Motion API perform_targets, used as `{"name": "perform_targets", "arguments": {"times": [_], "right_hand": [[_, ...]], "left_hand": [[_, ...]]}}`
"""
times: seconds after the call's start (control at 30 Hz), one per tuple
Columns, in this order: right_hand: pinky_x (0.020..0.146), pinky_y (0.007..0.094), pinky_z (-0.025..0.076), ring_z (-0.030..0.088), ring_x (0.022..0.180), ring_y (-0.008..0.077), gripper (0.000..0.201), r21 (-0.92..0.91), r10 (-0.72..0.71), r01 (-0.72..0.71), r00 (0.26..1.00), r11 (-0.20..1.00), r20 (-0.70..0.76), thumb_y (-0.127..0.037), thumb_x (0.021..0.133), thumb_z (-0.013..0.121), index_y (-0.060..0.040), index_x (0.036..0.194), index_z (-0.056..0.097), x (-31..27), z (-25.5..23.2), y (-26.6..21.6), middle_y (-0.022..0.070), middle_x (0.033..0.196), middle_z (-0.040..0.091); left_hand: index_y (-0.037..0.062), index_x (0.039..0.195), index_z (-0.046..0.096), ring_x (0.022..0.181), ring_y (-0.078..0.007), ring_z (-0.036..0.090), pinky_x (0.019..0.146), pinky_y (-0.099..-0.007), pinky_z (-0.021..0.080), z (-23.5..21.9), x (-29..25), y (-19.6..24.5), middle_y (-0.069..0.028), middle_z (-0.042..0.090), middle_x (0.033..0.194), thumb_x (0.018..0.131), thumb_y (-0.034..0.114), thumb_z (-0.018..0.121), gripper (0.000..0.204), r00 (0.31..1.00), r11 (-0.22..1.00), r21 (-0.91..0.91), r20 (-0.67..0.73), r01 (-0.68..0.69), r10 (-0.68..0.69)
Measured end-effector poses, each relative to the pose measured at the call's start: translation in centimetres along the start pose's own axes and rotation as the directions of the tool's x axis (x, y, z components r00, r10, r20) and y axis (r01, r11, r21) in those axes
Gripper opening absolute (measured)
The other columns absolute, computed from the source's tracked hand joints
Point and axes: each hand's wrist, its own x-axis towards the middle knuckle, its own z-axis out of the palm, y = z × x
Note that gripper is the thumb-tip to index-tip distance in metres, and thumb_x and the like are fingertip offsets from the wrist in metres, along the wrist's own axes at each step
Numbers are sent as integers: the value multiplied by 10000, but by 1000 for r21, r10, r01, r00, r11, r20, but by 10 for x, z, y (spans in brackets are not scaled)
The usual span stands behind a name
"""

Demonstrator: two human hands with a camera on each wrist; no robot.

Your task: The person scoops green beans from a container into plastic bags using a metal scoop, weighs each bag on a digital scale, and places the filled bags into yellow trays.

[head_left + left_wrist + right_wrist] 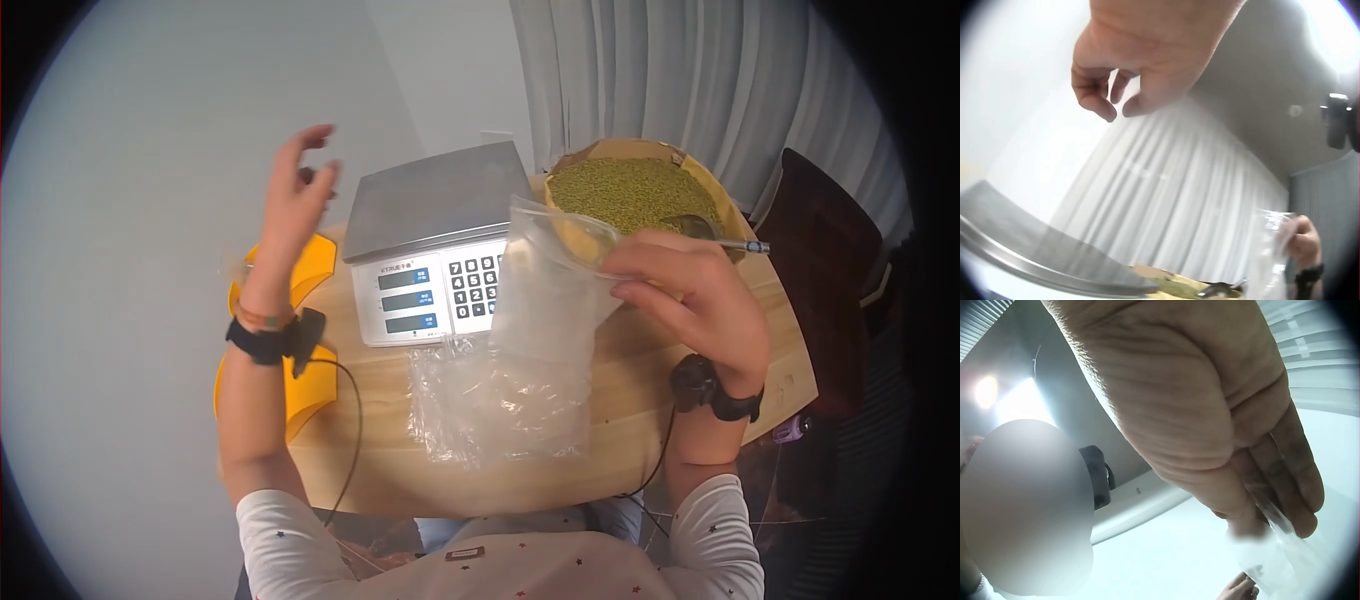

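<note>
My right hand [705, 295] pinches the edge of a clear plastic bag [545, 300] between thumb and fingers. The bag hangs in front of the scale's keypad, and its upper part stands a little apart. In the right wrist view, the bag's film [1294, 556] runs down from between the fingers. My left hand [292, 205] is raised at the scale's left, away from the bag. Its fingers [1094, 103] bend loosely with nothing between them. Below the held bag, more clear plastic bags [480, 410] lie flat on the wooden table [390, 450].
A digital scale [440, 200] with a metal plate stands mid-table. Behind the right hand, a lined box [735, 215] holds small green beans [630, 190] and a metal scoop [690, 227]. Yellow containers [318, 385] sit at the left. A dark chair [825, 240] stands right, beyond the table edge.
</note>
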Motion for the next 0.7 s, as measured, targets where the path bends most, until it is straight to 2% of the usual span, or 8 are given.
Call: {"name": "perform_targets", "arguments": {"times": [0.1, 0.17, 0.27, 0.4, 0.43, 0.5, 0.63, 0.7], "right_hand": [[703, 400, 494, 633, 786, 360, 170, -22, -56, 56, 998, 998, -8, -76, 878, 670, 13, 1022, 670, -2, -2, 2, 158, 863, 642], [699, 408, 491, 631, 788, 363, 170, -14, -50, 50, 999, 999, -8, -86, 881, 671, 14, 1018, 669, -4, -3, 1, 156, 861, 642], [694, 421, 488, 631, 794, 368, 169, -6, -63, 63, 998, 998, -3, -113, 891, 666, 12, 1005, 669, -7, -5, 3, 157, 862, 648], [700, 435, 488, 637, 808, 369, 175, -39, -46, 47, 998, 998, 33, -154, 912, 647, 1, 989, 668, -11, -9, 4, 164, 879, 664], [700, 435, 488, 637, 808, 369, 175, -46, -39, 40, 999, 998, 18, -154, 912, 647, 1, 989, 668, -11, -9, 4, 164, 879, 664], [729, 426, 497, 642, 847, 372, 190, -61, 55, -48, 990, 997, 126, -172, 918, 641, -14, 1017, 678, -13, -10, 4, 167, 883, 676], [769, 402, 504, 644, 897, 361, 202, 4, 6, -6, 997, 1000, 82, -158, 914, 645, -11, 1050, 676, -17, -19, 14, 159, 930, 682], [811, 384, 505, 641, 947, 344, 216, -72, -20, 11, 993, 997, -116, -137, 905, 657, -2, 1072, 671, -24, -37, 24, 147, 996, 682]], "left_hand": [[67, 1190, 652, 665, -70, 518, 619, -235, 461, 38, -27, 79, -45, 600, 1144, 883, 53, 648, 307, 954, 974, -58, 196, -219, 226], [67, 1145, 677, 684, -80, 512, 634, -255, 463, 52, -48, 124, -36, 611, 1134, 886, 80, 669, 259, 899, 954, -117, 320, -277, 300], [10, 1046, 674, 684, -92, 492, 622, -244, 420, 72, -72, 151, -53, 627, 1073, 892, 34, 651, 158, 840, 946, -189, 438, -262, 320], [-14, 956, 637, 684, -173, 509, 630, -274, 432, 99, -81, 123, -88, 604, 891, 892, 12, 655, 72, 814, 910, -137, 410, -392, 412], [-21, 923, 620, 683, -199, 511, 632, -285, 434, 101, -84, 121, -99, 579, 837, 898, 15, 653, 54, 844, 922, -102, 375, -373, 383], [-27, 869, 604, 692, -225, 522, 645, -302, 437, 103, -91, 120, -103, 564, 789, 906, 21, 645, 74, 891, 946, -75, 320, -316, 323], [-26, 857, 610, 709, -241, 538, 665, -317, 442, 101, -99, 106, -98, 572, 787, 906, 27, 633, 75, 897, 944, -133, 297, -301, 328], [-16, 892, 627, 738, -259, 547, 678, -328, 448, 95, -99, 108, -111, 559, 810, 913, 27, 627, 48, 882, 944, -126, 337, -304, 329]]}}
